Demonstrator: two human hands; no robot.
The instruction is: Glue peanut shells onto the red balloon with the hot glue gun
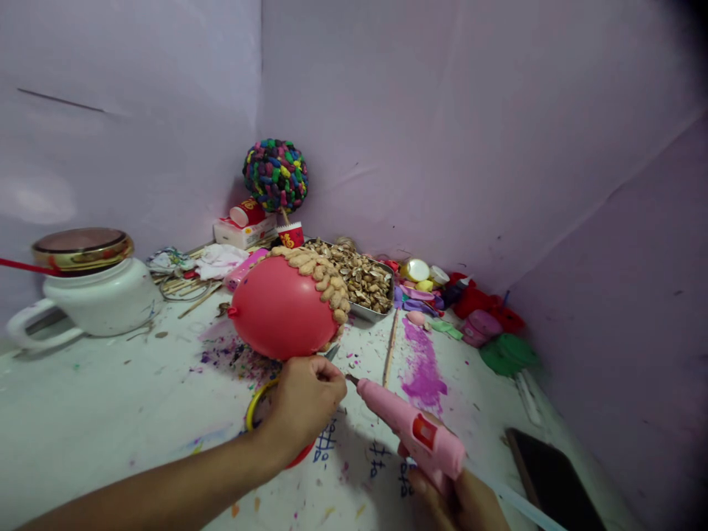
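A red balloon (279, 310) lies on its side at the middle of the table, its knot pointing left and peanut shells (326, 279) covering its top and right side. Just below it, my left hand (310, 394) is closed with fingertips pinched together; what they hold is too small to make out. My right hand (448, 490) is wrapped round the handle of a pink glue gun (412, 424). The gun's nozzle points at my left fingertips, a small gap away. A yellow ring (255, 404) shows partly behind my left wrist.
Behind the balloon stands a metal tray (372, 315) of shells. A multicoloured ball (275, 175) on a stick rises from a red cup (290, 234). At left is a white mug (108, 299); at right are paint pots (506, 354) and a dark phone (553, 479). A stick (391, 348) lies mid-table.
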